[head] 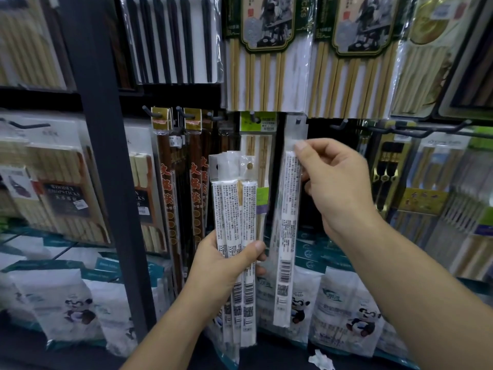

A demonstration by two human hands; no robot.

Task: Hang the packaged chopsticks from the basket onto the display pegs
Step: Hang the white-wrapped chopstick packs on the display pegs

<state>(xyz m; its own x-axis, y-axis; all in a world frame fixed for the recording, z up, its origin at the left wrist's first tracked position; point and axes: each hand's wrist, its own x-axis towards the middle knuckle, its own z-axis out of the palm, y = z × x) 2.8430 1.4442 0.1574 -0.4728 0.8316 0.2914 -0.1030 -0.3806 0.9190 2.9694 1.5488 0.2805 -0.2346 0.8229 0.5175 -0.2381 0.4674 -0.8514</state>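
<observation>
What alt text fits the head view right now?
The right hand pinches one chopstick packet upright, its top hole level with the display pegs. The left hand grips a bundle of several more packets to its lower left, in front of hanging chopstick packs.

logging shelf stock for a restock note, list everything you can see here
single chopstick pack: one, clear with white label, centre, top up at the peg row
chopstick pack bundle: at least three, clear and white, lower centre
dark chopstick packs: several, brown-red with gold headers, hanging left of centre
black chopsticks: one pack, top row left
bamboo chopstick packs: two, tan with green headers, top row
panda bags: several, white, bottom shelf
left hand: grips the bundle
right hand: pinches the single pack
</observation>
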